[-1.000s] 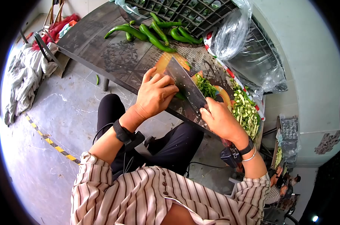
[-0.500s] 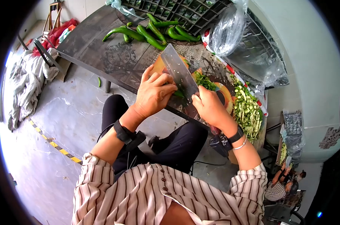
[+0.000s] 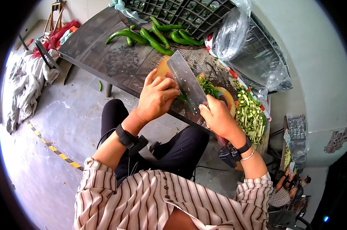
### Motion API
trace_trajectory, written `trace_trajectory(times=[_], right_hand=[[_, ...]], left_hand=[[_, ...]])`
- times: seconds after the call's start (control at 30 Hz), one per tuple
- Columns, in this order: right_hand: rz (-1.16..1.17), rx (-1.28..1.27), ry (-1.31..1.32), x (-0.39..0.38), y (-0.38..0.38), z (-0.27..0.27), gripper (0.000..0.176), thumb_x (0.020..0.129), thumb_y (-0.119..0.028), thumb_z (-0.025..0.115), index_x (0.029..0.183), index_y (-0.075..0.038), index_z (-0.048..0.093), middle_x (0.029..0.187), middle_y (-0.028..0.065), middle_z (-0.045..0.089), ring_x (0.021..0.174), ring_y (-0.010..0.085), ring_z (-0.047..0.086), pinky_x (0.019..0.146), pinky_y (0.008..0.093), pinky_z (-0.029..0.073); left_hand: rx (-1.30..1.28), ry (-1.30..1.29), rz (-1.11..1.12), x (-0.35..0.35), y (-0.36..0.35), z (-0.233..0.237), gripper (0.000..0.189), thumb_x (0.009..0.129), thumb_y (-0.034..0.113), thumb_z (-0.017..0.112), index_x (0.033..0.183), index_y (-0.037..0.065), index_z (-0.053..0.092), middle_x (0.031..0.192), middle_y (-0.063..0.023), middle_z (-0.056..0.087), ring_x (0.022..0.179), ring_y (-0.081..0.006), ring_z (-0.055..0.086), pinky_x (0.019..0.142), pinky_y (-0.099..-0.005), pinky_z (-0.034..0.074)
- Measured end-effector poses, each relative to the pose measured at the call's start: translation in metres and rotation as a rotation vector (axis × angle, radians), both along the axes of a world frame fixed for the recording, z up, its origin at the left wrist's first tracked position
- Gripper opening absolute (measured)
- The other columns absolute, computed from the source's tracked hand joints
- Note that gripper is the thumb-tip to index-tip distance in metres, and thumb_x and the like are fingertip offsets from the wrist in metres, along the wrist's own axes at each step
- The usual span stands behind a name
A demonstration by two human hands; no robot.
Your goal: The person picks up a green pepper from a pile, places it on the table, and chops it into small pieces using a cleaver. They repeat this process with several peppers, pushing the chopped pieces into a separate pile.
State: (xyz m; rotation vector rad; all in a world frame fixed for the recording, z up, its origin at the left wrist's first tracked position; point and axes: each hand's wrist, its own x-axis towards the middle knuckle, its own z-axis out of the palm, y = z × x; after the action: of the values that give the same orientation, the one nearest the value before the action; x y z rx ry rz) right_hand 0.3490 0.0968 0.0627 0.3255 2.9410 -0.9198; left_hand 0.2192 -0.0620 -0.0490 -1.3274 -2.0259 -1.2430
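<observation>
My right hand (image 3: 221, 118) is closed round the handle of a cleaver (image 3: 187, 78). Its broad blade is tilted, flecked with small pale seeds, and passes close by my left fingertips. My left hand (image 3: 158, 94) has its fingers bent and pressed down on a green chili pepper (image 3: 182, 98), mostly covered by the fingers and the blade. Beneath them lies a colourful board with an orange edge (image 3: 164, 68), partly hidden. Chopped green pepper (image 3: 208, 86) is heaped just right of the blade.
Several whole green peppers (image 3: 154, 40) lie at the table's (image 3: 93, 46) far side, before a black crate (image 3: 181, 11). A large pile of pale green cut pieces (image 3: 250, 115) sits on the right. Clear plastic wrap (image 3: 254, 53) is behind it. Another person (image 3: 282, 193) sits farther right.
My right hand and the cleaver have shifted slightly down and to the right. My left hand stays nearly in place on the pepper.
</observation>
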Motion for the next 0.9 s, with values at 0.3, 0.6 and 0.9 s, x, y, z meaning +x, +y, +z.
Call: trace_trajectory(times=[0.3, 0.6, 0.9], right_hand=[[-0.034, -0.062, -0.180, -0.008, 0.000, 0.012, 0.025, 0.089, -0.015, 0.056, 0.081, 0.006, 0.045, 0.069, 0.0300, 0.054, 0.073, 0.0484, 0.057, 0.061, 0.0488, 0.044], [0.027, 0.074, -0.018, -0.016, -0.002, -0.014, 0.023, 0.089, -0.014, 0.056, 0.083, 0.006, 0.047, 0.074, 0.0309, 0.056, 0.076, 0.0495, 0.056, 0.064, 0.0512, 0.045], [-0.044, -0.015, 0.097, -0.015, 0.001, -0.009, 0.022, 0.089, -0.014, 0.056, 0.084, 0.006, 0.049, 0.071, 0.0278, 0.058, 0.071, 0.0454, 0.060, 0.061, 0.0484, 0.045]], left_hand=[[-0.025, 0.003, -0.019, -0.001, -0.003, 0.001, 0.014, 0.069, 0.014, 0.074, 0.082, 0.019, 0.071, 0.092, 0.0047, 0.058, 0.093, -0.0176, 0.057, 0.109, -0.0486, 0.030], [-0.027, -0.011, -0.021, 0.001, -0.001, 0.003, 0.016, 0.068, 0.012, 0.074, 0.082, 0.018, 0.071, 0.090, 0.0042, 0.058, 0.091, -0.0181, 0.056, 0.108, -0.0491, 0.031], [-0.004, -0.006, -0.030, 0.000, -0.004, -0.002, 0.015, 0.069, 0.012, 0.074, 0.082, 0.019, 0.071, 0.089, 0.0042, 0.057, 0.089, -0.0181, 0.056, 0.109, -0.0484, 0.031]])
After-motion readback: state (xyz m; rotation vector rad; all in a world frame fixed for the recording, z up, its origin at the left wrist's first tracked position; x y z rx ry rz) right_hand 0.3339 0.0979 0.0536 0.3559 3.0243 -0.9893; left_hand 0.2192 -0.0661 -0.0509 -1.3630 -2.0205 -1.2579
